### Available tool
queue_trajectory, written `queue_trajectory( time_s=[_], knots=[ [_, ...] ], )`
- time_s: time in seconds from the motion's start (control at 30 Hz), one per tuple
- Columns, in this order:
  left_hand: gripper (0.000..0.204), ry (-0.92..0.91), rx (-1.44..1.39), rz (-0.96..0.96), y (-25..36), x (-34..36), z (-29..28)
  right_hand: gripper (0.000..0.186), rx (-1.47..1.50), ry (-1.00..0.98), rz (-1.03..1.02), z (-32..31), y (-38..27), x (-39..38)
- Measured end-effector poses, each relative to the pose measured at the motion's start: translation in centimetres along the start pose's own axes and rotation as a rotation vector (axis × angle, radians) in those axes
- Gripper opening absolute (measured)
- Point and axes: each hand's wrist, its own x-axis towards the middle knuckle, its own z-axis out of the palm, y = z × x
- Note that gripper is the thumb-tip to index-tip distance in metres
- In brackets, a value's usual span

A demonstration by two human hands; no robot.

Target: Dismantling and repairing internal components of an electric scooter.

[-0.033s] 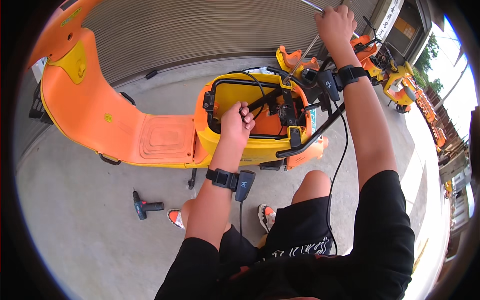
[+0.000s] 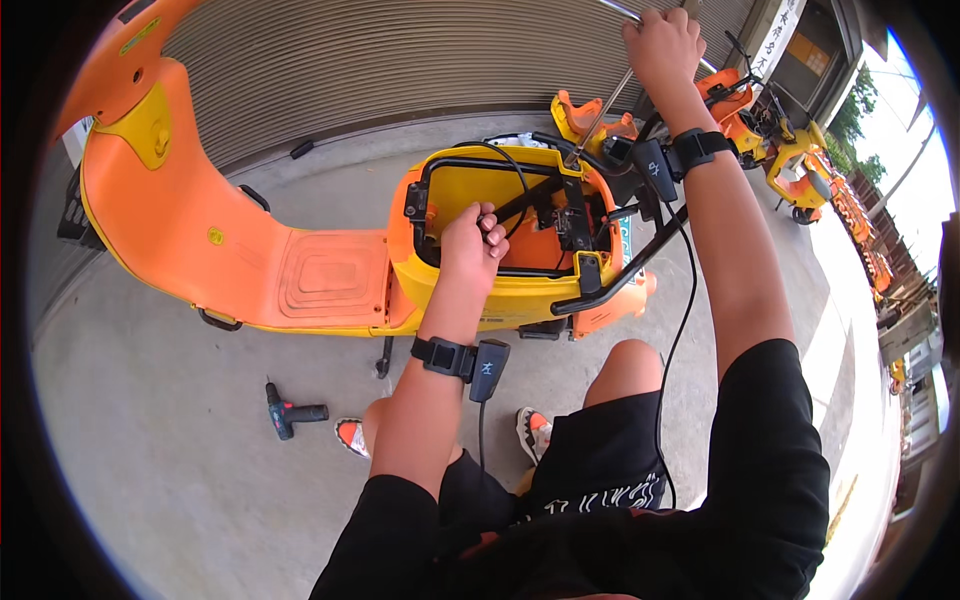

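An orange and yellow scooter [image 2: 330, 275] stands in front of me, the compartment under its seat area open. My right hand [image 2: 665, 45] is closed round the crossbar of a silver T-handle wrench [image 2: 604, 112]. The wrench's shaft slants down to the black bracket at the compartment's far right corner; its tip is hard to make out. My left hand [image 2: 472, 240] is curled at the compartment's near left side. A bit of something black shows between its fingers, too hidden to name. A black cable [image 2: 512, 165] loops over the opening just beyond that hand.
A cordless drill [image 2: 290, 411] lies on the concrete floor at the left. A black tubular rail [image 2: 635, 270] sticks out on the compartment's right. Behind stands a ribbed shutter [image 2: 370, 70]. More orange and yellow scooters [image 2: 800, 175] are at the right. Cables hang from my wrist straps.
My right hand and the wrench's crossbar have shifted slightly to the left. My left hand stays in place.
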Motion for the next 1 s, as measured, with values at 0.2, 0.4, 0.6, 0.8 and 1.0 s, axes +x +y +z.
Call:
queue_trajectory(
  time_s=[0.2, 0.4, 0.6, 0.8, 1.0],
  knots=[
    [0.020, -0.004, 0.042, 0.013, -0.1, -0.1, 0.1, 0.035, 0.135, -0.017, -0.023, 2.2, -3.0, 0.7],
    [0.019, -0.030, 0.061, 0.050, -0.2, -0.7, 0.2, 0.033, 0.198, 0.020, -0.005, 1.6, -4.1, 1.2],
    [0.019, -0.034, 0.103, 0.084, -0.3, -1.2, 0.5, 0.027, 0.395, 0.073, -0.003, 2.4, -3.0, 1.1],
    [0.020, -0.033, 0.116, 0.072, -0.3, -0.9, 0.8, 0.040, 0.707, 0.109, -0.173, 3.5, -4.3, 1.7],
    [0.019, -0.043, 0.101, 0.087, -0.2, -1.7, 0.6, 0.038, 1.204, 0.242, 0.180, 2.5, -5.4, 0.7]
  ],
)
